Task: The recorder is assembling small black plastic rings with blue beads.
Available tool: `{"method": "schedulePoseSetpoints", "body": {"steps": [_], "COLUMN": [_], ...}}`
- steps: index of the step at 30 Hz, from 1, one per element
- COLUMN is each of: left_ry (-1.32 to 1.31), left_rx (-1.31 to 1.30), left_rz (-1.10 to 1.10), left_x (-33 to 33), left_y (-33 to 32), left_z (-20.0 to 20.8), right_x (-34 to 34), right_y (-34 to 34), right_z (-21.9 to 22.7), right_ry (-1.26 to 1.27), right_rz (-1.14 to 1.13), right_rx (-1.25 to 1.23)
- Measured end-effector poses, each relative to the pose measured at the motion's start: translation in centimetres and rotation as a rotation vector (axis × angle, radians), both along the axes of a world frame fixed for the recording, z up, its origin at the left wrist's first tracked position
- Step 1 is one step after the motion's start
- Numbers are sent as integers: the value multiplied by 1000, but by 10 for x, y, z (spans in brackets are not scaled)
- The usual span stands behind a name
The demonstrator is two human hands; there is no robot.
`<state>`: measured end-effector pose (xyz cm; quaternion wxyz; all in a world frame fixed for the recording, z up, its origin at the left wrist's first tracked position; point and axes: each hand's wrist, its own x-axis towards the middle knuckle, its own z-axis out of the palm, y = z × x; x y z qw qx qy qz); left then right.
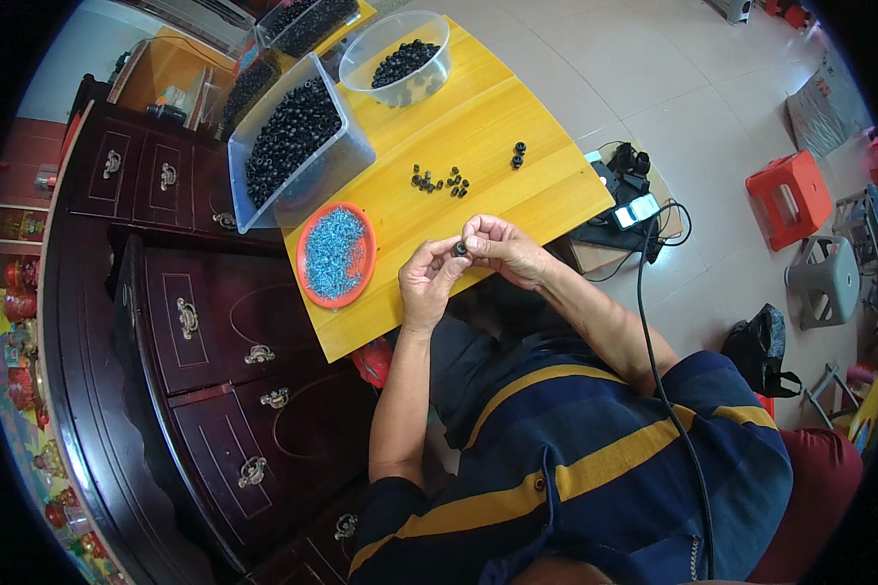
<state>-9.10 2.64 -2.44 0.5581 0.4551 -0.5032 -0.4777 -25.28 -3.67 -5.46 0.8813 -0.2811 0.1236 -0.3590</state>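
Note:
Over the near edge of the yellow wooden table (400,224), my two hands meet around one small black ring-shaped part (459,250). My left hand (427,283) pinches it from the left, while the fingers of my right hand (505,252) close on its other side. Left of my hands lies an orange-red round tray (369,255) filled with small bluish, shiny pieces (332,253). Beyond my hands, several loose black parts (425,181) are scattered on the tabletop. Farther right, a few larger black parts (518,154) sit close together.
A clear rectangular bin (356,161) heaped with black parts stands at the table's left, with a clear round tub (441,78) behind it. Dark wooden drawers (215,331) border the left side. A black cable (654,341) runs down over my right side. Red (790,195) and grey stools (827,278) stand on the floor.

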Motion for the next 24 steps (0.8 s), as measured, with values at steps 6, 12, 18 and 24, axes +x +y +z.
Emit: {"method": "schedulePoseSetpoints", "body": {"steps": [6, 12, 18, 24], "left_ry": [25, 14, -35, -28], "left_rx": [-86, -217, -278, -286], "left_rz": [19, -13, -1, 39], "left_x": [-3, -5, -4, -6], "left_y": [9, 21, 28, 33], "left_z": [14, 44, 53, 49], "right_x": [-4, -10, -11, -7], "right_y": [12, 23, 30, 32], "right_z": [25, 60, 77, 75], "right_ry": [40, -53, 7, -33], "right_rz": [-68, -58, -45, -10], "right_rx": [-128, -175, -204, -168]}}
